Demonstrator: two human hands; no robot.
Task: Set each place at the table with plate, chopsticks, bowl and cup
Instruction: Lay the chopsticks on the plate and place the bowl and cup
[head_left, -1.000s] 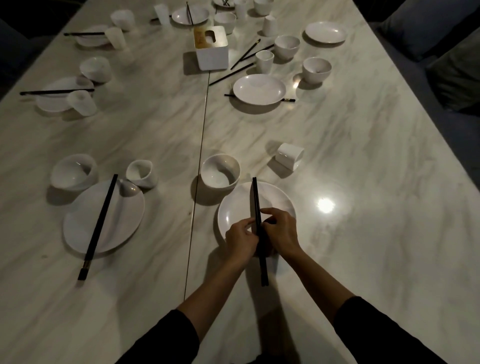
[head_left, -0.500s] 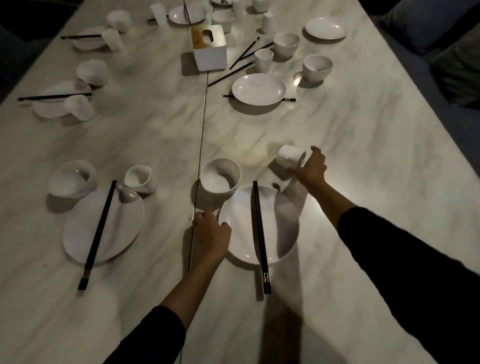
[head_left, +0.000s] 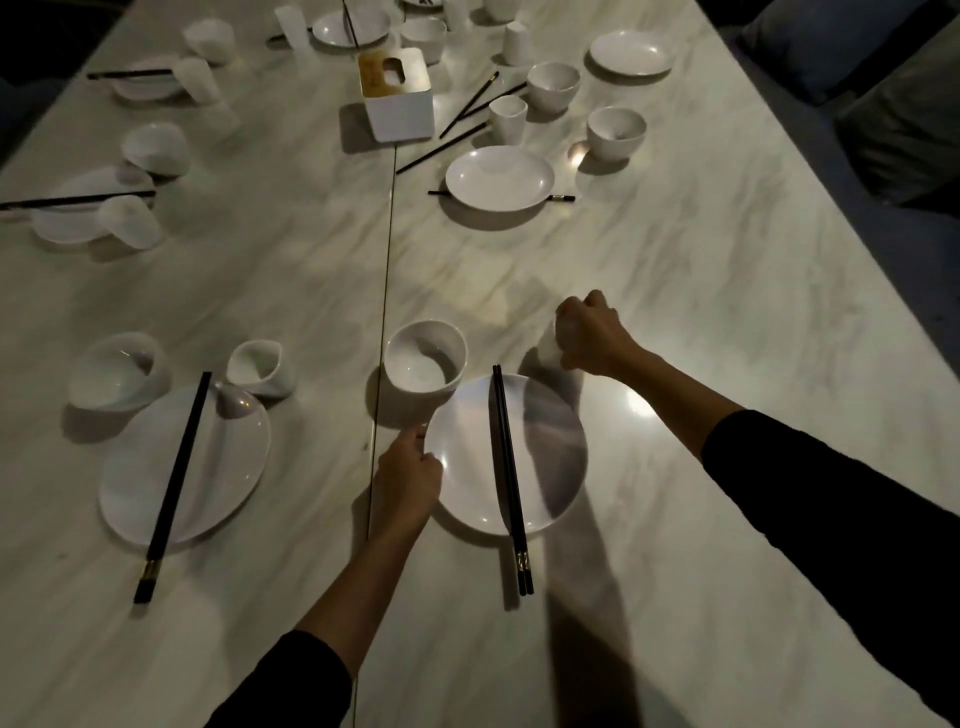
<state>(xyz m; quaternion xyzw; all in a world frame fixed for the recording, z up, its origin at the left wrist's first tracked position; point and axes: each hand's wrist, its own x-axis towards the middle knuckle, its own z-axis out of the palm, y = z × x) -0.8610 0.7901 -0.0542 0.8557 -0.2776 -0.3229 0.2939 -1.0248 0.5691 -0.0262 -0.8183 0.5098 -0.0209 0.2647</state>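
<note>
At the left, a neighbouring plate (head_left: 218, 467) is crossed by neighbouring chopsticks (head_left: 174, 486), whose ends overhang its near rim. Past the seam (head_left: 385, 270) of the desk (head_left: 727, 322), the left hand (head_left: 408, 480) is curled against the left rim of the plate (head_left: 467, 467); whether the rim is pinched cannot be told. A bowl (head_left: 426, 358) is set just beside the plate's far-left edge, and the chopsticks (head_left: 511, 483) are laid across the plate, overhanging its near rim. The cup (head_left: 545, 348) is gripped by the right hand (head_left: 589, 335) just beyond the far-right rim. A broad stretch of desk is seen between cup and right edge.
</note>
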